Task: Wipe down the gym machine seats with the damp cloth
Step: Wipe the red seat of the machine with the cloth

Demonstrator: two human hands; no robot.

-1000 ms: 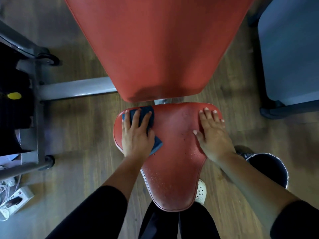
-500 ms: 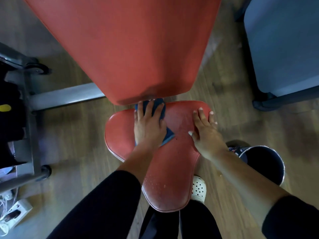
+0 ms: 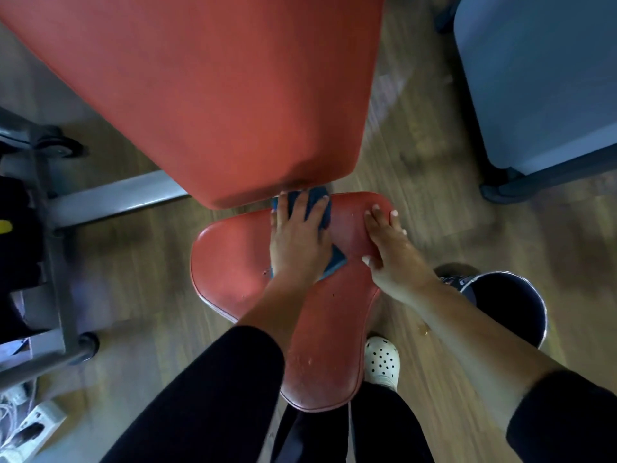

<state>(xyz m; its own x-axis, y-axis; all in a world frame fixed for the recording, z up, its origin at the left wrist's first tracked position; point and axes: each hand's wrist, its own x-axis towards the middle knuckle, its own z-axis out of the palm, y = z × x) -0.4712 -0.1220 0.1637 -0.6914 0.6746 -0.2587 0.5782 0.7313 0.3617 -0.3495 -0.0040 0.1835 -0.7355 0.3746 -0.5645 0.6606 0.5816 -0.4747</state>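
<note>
A dark bucket (image 3: pixel 543 315) stands on the wood floor (image 3: pixel 430 155) right of the red seat (image 3: pixel 233 265); its inside is too dark to read. The blue cloth (image 3: pixel 322 203) lies at the seat's back edge, just under the backrest (image 3: pixel 217 95), pressed beneath the left hand (image 3: pixel 297 243), whose fingers are spread straight (cloth corners poke out around it). The right hand (image 3: pixel 395 259) rests flat and relaxed on the seat's right side, just beside the cloth. A white clog (image 3: pixel 381 360) and a grey frame bar (image 3: pixel 117 202) flank the seat.

Cloth (image 3: pixel 334 262) mostly under left hand (image 3: pixel 297 242)
</note>
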